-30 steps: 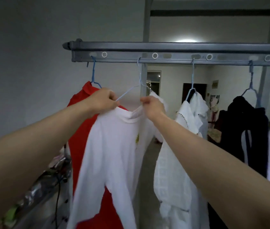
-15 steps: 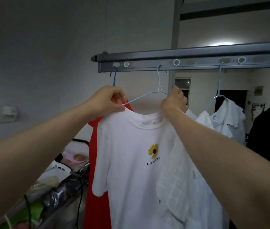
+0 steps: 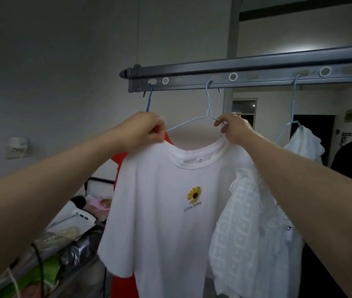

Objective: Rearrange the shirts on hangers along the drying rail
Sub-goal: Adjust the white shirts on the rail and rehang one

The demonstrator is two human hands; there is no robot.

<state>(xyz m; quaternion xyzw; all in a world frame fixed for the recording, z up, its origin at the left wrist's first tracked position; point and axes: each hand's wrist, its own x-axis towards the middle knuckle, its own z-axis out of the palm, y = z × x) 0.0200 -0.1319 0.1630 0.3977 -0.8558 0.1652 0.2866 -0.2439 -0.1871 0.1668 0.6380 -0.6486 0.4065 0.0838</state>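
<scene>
white t-shirt [image 3: 166, 203] between both gripping hands

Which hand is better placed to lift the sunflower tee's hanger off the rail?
Right, probably. The right hand pinches the blue hanger beside its neck, just below the rail; the left hand grips the far shoulder end, where lifting would likely tilt it.
</scene>
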